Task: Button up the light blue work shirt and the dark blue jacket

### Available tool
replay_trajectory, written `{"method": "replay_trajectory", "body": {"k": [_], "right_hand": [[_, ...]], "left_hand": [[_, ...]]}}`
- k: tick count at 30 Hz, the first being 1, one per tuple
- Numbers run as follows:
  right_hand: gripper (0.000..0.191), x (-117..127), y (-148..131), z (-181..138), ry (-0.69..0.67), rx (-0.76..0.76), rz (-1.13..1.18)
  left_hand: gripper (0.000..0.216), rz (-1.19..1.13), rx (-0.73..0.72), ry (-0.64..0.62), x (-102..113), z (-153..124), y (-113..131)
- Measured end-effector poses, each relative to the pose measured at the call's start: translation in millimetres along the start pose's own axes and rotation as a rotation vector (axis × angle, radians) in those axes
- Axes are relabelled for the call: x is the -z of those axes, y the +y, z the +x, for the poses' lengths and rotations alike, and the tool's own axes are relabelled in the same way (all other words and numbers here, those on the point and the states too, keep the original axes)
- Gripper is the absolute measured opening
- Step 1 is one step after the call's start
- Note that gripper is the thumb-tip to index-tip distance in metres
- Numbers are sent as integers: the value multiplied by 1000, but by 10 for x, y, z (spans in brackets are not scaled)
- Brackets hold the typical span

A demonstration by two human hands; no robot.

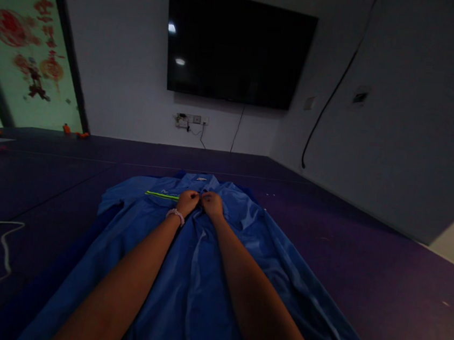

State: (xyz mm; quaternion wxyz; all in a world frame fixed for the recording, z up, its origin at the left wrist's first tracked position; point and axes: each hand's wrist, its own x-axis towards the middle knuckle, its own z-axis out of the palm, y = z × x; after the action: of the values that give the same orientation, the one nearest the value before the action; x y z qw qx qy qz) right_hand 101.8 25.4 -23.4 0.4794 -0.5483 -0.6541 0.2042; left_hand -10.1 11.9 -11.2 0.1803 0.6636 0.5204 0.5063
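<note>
A blue long-sleeved work jacket (195, 275) lies spread on the floor, its collar at the far end. A bright yellow-green stripe crosses its left chest. My left hand (188, 202), with a pink beaded bracelet on the wrist, pinches the front edge of the jacket just below the collar. Right beside it, my right hand (212, 204) has its fingers closed on the opposite front edge. Both hands almost meet at the jacket's middle opening. Whatever small fastening lies between the fingertips is too dark and small to make out.
Dark purple flooring (324, 245) surrounds the jacket. A white cable (7, 247) curls at the left. A large television (240, 47) hangs on the far wall above sockets (194, 119). Small orange objects (67, 129) lie by the glass door (32, 52). A black cable (336, 89) hangs at the right.
</note>
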Motion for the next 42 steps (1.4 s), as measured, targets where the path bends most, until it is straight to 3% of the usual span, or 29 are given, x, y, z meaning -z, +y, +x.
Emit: {"method": "replay_trajectory", "body": {"k": [15, 30, 42], "right_hand": [[13, 31, -15, -12, 38, -66, 80], [12, 26, -40, -17, -51, -101, 230], [13, -5, -21, 12, -83, -108, 212]], "left_hand": [[19, -4, 5, 14, -7, 6, -20], [18, -78, 19, 32, 7, 27, -48], [16, -108, 29, 8, 15, 18, -80]]}}
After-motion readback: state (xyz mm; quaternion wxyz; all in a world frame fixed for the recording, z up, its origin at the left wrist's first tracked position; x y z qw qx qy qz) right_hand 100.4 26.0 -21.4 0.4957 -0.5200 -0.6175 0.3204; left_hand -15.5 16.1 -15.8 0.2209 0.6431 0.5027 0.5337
